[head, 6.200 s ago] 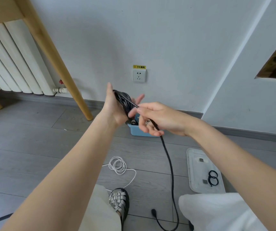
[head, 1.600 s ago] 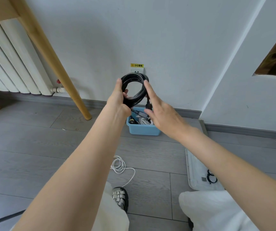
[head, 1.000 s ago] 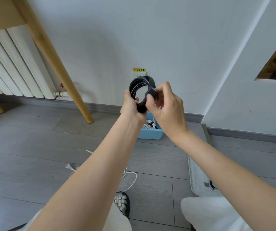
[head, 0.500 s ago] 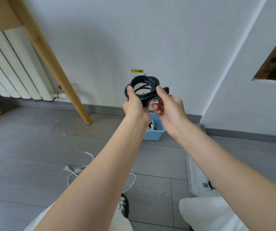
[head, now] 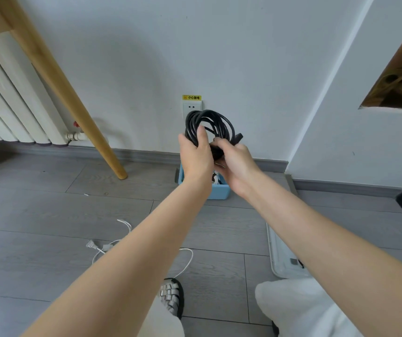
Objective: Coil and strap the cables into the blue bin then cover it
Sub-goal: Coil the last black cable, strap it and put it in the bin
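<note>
We hold the coiled black cable (head: 209,126) up before the wall socket (head: 192,108), above the blue bin (head: 219,192). Our left hand (head: 196,155) grips its lower loops, fingers curled round them; our right hand (head: 235,164) pinches the bundle beside it.

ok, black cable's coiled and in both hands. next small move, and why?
Probably reach the right hand for a strap while the left hand keeps its grip. The black cable coil shows no strap, and its plug end pokes loose at the right. It would likely spring apart if dropped into the blue bin unbound.
</note>
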{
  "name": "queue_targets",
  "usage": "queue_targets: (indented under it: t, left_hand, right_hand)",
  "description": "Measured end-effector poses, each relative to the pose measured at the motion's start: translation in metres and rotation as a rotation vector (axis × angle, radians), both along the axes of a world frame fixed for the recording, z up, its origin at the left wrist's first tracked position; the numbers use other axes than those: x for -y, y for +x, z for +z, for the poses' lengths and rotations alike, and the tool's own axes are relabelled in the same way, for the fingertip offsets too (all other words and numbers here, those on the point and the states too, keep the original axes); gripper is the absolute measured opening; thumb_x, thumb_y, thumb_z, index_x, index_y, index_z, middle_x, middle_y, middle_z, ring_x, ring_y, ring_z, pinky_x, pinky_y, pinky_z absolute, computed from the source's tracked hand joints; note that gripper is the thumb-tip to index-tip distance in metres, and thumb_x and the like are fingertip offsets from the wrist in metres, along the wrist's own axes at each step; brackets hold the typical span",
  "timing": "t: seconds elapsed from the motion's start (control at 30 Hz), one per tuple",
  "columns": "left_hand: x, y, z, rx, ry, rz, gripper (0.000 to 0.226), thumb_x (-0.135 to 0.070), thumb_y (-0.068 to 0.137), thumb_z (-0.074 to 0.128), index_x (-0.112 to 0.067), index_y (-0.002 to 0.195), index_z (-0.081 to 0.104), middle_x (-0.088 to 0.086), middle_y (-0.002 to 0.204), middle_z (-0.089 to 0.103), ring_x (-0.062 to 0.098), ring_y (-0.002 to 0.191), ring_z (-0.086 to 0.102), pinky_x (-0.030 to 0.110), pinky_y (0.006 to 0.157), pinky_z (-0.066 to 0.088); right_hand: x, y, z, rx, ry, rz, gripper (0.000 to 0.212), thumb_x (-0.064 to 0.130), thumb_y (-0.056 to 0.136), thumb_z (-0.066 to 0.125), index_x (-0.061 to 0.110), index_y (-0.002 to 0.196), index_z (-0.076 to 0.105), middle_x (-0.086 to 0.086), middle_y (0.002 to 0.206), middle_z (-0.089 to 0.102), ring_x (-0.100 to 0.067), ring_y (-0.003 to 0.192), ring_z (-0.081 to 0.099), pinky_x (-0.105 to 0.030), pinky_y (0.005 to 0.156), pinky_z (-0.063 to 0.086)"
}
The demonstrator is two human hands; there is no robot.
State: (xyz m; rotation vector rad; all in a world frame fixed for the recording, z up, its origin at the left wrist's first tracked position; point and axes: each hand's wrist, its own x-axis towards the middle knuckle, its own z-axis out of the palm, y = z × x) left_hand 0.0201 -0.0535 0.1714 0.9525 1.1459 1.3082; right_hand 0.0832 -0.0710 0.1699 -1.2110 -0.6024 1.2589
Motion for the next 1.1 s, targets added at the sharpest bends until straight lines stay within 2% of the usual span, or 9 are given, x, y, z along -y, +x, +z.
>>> queue_targets:
  t: [0.1, 0.17, 0.3, 0.43, 0.57, 0.7, 0.87, 0.97, 1.1]
  left_hand:
    - [-0.012, -0.012, -0.003, 0.199, -0.170, -0.258, 0.021, -0.030, 0.094, 0.054, -0.013, 0.082, 0.053, 0.002, 0.078, 0.055, 0.019, 0.076, 0.058, 0.030, 0.077, 0.048]
    - [-0.027, -0.026, -0.001, 0.147, -0.325, -0.542, 0.037, -0.047, 0.092, 0.051, -0.011, 0.088, 0.059, 0.004, 0.079, 0.063, 0.017, 0.074, 0.064, 0.029, 0.082, 0.049]
    - [-0.067, -0.021, -0.015, -0.165, -0.401, -0.904, 0.046, -0.055, 0.090, 0.046, -0.013, 0.097, 0.065, 0.003, 0.076, 0.067, 0.011, 0.063, 0.062, 0.025, 0.078, 0.052]
    - [-0.093, 0.019, -0.058, -0.483, -0.293, -0.913, 0.042, -0.050, 0.083, 0.061, -0.009, 0.092, 0.057, 0.000, 0.063, 0.042, 0.008, 0.044, 0.042, 0.021, 0.059, 0.051]
    - [-0.099, 0.073, -0.127, -0.488, -0.344, -0.803, 0.043, -0.056, 0.083, 0.058, -0.014, 0.077, 0.054, -0.006, 0.050, 0.031, 0.007, 0.035, 0.030, 0.022, 0.049, 0.045]
    - [-0.102, 0.122, -0.211, -0.478, -0.380, -0.700, 0.040, -0.039, 0.086, 0.058, -0.015, 0.060, 0.039, -0.009, 0.036, 0.030, 0.008, 0.030, 0.025, 0.016, 0.037, 0.025]
    - [-0.084, 0.153, -0.299, -0.409, -0.462, -0.715, 0.030, -0.025, 0.091, 0.047, -0.013, 0.064, 0.045, 0.000, 0.047, 0.035, 0.008, 0.030, 0.025, 0.013, 0.035, 0.024]
    - [-0.071, 0.152, -0.332, -0.358, -0.562, -0.736, 0.025, -0.026, 0.094, 0.045, -0.016, 0.071, 0.049, 0.003, 0.054, 0.037, 0.007, 0.033, 0.027, 0.016, 0.035, 0.026]
    - [-0.053, 0.145, -0.349, -0.418, -0.667, -0.868, 0.034, -0.041, 0.090, 0.056, -0.019, 0.067, 0.043, -0.004, 0.051, 0.031, 0.005, 0.033, 0.025, 0.017, 0.036, 0.025]
  right_hand:
    - [-0.008, 0.020, -0.007, 0.057, -0.009, -0.034, 0.022, 0.005, 0.095, 0.043, -0.003, 0.113, 0.053, -0.015, 0.094, 0.062, -0.018, 0.080, 0.061, -0.033, 0.078, 0.055]
    - [-0.010, 0.040, -0.012, 0.187, -0.006, 0.078, 0.017, 0.004, 0.095, 0.042, 0.004, 0.107, 0.054, -0.011, 0.087, 0.061, -0.016, 0.075, 0.059, -0.034, 0.077, 0.051]
    - [-0.027, 0.074, -0.022, 0.942, 0.015, 0.432, 0.021, 0.004, 0.092, 0.047, 0.017, 0.075, 0.048, 0.002, 0.064, 0.050, -0.009, 0.059, 0.046, -0.020, 0.057, 0.036]
    - [-0.051, 0.092, -0.056, 1.213, 0.004, 0.545, 0.021, 0.011, 0.082, 0.063, 0.022, 0.100, 0.062, 0.009, 0.073, 0.060, -0.003, 0.066, 0.054, -0.009, 0.056, 0.037]
    - [-0.073, 0.126, -0.132, 1.399, -0.195, 0.406, 0.025, 0.022, 0.076, 0.066, 0.008, 0.095, 0.058, -0.006, 0.084, 0.060, -0.026, 0.083, 0.058, -0.032, 0.070, 0.049]
    - [-0.074, 0.161, -0.211, 1.341, -0.357, 0.353, 0.026, 0.024, 0.072, 0.069, 0.010, 0.094, 0.063, -0.004, 0.079, 0.058, -0.023, 0.078, 0.056, -0.029, 0.065, 0.044]
    - [-0.053, 0.198, -0.289, 1.051, -0.518, 0.425, 0.016, 0.017, 0.073, 0.071, 0.017, 0.068, 0.056, -0.003, 0.062, 0.057, -0.017, 0.061, 0.053, -0.020, 0.051, 0.037]
    - [-0.036, 0.200, -0.320, 0.816, -0.559, 0.408, 0.008, 0.008, 0.074, 0.068, 0.009, 0.078, 0.062, -0.007, 0.057, 0.058, -0.017, 0.053, 0.055, -0.024, 0.057, 0.042]
    - [-0.015, 0.187, -0.343, 0.920, -0.613, 0.410, 0.013, 0.011, 0.075, 0.066, 0.010, 0.088, 0.062, -0.007, 0.060, 0.064, -0.016, 0.053, 0.062, -0.025, 0.055, 0.051]
